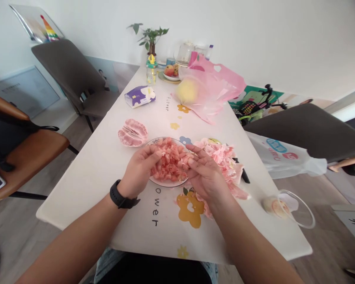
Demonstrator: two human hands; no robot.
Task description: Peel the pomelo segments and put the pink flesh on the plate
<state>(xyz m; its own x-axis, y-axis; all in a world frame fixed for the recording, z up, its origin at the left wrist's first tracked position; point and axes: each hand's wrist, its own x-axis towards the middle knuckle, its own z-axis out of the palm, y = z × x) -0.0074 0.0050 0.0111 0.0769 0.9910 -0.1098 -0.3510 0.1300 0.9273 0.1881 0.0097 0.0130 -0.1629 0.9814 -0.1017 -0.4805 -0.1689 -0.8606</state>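
A plate [167,184] heaped with loose pink pomelo flesh [169,156] lies in front of me. My right hand [208,173] is at the plate's right edge, holding a piece of pomelo flesh [184,161] between thumb and fingers. Over the left rim, my left hand [140,165], with a black watch on the wrist, has thumb and fingers pressed together; I cannot make out what is in them. Beyond it rests a peeled pomelo chunk [133,133] with its segments showing. Pale pink peelings [225,159] are piled right of the plate, partly behind my right hand.
A black handle [245,173] sticks out beside the peelings. Farther back are a pink plastic bag [215,85] with a yellow pomelo [187,91], a tissue pack [140,96], a fruit plate [172,77] and a potted plant [151,39]. A clear plastic container [297,211] is at the right edge.
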